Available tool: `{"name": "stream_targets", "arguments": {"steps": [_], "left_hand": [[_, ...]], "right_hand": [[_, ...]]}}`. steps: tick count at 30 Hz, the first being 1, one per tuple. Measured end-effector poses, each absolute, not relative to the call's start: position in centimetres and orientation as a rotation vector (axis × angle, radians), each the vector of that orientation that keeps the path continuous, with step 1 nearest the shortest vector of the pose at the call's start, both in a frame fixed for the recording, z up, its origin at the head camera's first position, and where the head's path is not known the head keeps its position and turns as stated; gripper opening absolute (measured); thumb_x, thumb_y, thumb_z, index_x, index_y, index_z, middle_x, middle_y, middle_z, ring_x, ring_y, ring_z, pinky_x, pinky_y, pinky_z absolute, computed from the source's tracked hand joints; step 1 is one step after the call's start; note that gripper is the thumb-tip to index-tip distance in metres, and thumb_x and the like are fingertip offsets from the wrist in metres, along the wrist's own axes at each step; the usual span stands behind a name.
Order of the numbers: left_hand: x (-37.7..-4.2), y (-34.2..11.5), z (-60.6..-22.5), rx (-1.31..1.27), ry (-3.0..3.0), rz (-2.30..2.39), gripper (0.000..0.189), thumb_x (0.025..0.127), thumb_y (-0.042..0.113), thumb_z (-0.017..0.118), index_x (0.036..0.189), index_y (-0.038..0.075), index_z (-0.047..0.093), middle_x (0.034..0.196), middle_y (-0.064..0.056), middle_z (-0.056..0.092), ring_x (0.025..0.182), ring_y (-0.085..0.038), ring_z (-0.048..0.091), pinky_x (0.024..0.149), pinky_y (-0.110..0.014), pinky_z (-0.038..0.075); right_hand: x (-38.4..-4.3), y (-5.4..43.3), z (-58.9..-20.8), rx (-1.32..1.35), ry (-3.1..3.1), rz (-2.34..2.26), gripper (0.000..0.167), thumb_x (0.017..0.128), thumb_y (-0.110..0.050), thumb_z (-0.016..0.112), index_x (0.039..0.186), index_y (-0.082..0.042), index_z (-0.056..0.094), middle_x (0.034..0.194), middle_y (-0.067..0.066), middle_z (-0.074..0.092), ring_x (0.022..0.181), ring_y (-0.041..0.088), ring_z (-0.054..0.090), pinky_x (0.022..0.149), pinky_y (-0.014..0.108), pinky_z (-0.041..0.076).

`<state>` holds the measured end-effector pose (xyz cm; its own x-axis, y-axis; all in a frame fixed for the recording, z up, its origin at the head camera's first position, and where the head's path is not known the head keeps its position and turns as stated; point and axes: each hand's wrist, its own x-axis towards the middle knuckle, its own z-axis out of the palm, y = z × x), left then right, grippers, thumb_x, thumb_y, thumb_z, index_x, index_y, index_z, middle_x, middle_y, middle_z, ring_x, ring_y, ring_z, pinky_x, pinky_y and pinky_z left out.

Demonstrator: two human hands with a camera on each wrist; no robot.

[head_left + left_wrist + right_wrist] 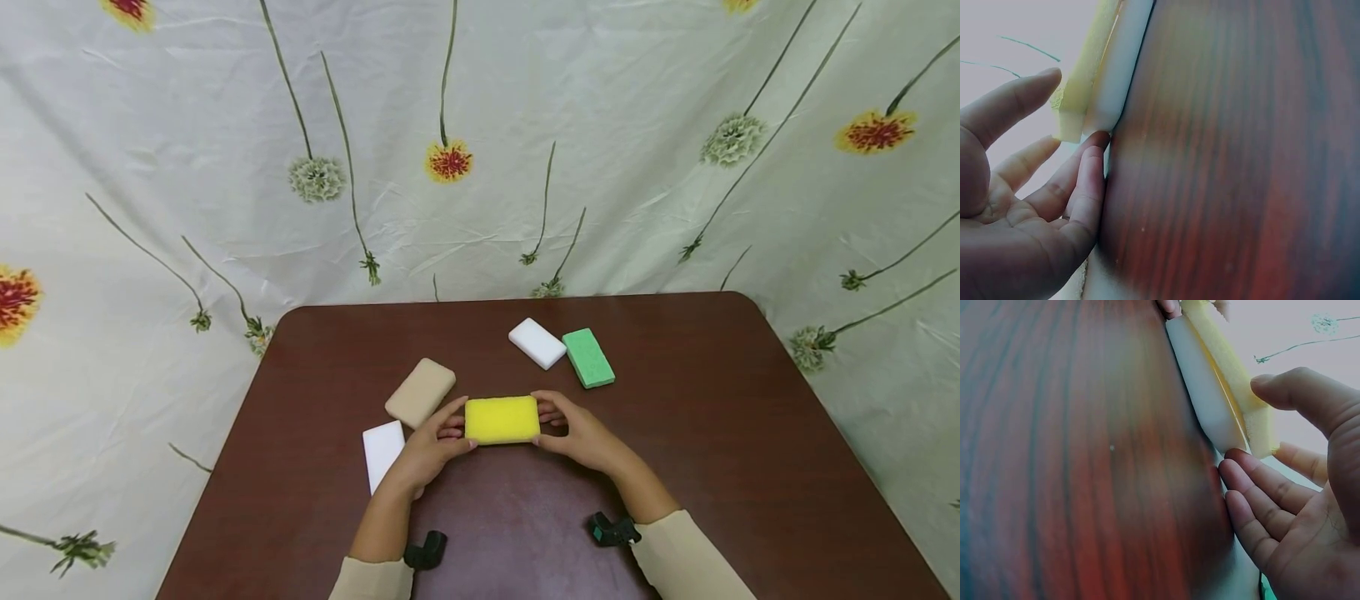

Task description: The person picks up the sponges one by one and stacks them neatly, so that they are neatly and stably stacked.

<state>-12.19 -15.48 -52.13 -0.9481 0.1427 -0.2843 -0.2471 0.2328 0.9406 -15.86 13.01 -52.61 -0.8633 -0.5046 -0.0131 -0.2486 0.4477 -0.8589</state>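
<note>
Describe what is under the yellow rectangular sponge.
Both wrist views show a smooth, round-cornered white block between the yellow sponge and the reddish-brown wood-grained table. Its top and underside are covered and cannot be seen.

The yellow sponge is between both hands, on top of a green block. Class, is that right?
The colour is wrong: the right wrist view shows a white block under the yellow sponge, which is indeed between the left hand and right hand.

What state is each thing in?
Lower white block: on table
Yellow sponge: level, stacked on it
Tan block: lying flat
Green block: lying flat
Far white block: lying flat
Near white block: flat, partly hidden
Left hand: holding yellow sponge, left end
Right hand: holding yellow sponge, right end
Cloth: hanging, creased
</note>
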Motion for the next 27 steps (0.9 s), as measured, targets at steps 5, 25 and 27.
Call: {"name": "stream_targets", "arguments": {"steps": [5, 25, 27], "left_hand": [[-12.24, -15.38, -52.21, -0.121, 2.214, 1.758, 0.073, 0.089, 0.019, 0.078, 0.153, 0.026, 0.045, 0.136, -0.013, 0.057, 0.115, -0.025, 0.052, 0.095, -0.037, 0.045], [-12.24, -15.34, -51.88, -0.102, 2.233, 1.752, 0.073, 0.090, 0.021, 0.076, 0.155, 0.028, 0.043, 0.136, -0.014, 0.056, 0.117, -0.026, 0.052, 0.096, -0.037, 0.045], [-12.16, -15.33, -51.85, -0.101, 2.238, 1.749, 0.072, 0.090, 0.021, 0.076, 0.154, 0.028, 0.043, 0.135, -0.014, 0.057, 0.115, -0.025, 0.053, 0.094, -0.035, 0.046]], "right_hand": [[-15.96, 13.09, -52.61, -0.657, 2.429, -1.375, 0.067, 0.092, -0.021, 0.075, 0.150, -0.011, 0.043, 0.130, 0.010, 0.064, 0.118, 0.025, 0.063, 0.103, 0.046, 0.049], [-16.14, 12.97, -52.74, -0.647, 2.424, -1.365, 0.075, 0.090, -0.023, 0.078, 0.153, -0.010, 0.039, 0.131, 0.009, 0.062, 0.119, 0.025, 0.061, 0.106, 0.044, 0.048], [-16.03, 12.98, -52.69, -0.639, 2.409, -1.389, 0.075, 0.091, -0.025, 0.077, 0.154, -0.009, 0.038, 0.133, 0.011, 0.060, 0.121, 0.026, 0.060, 0.107, 0.047, 0.047]]}}
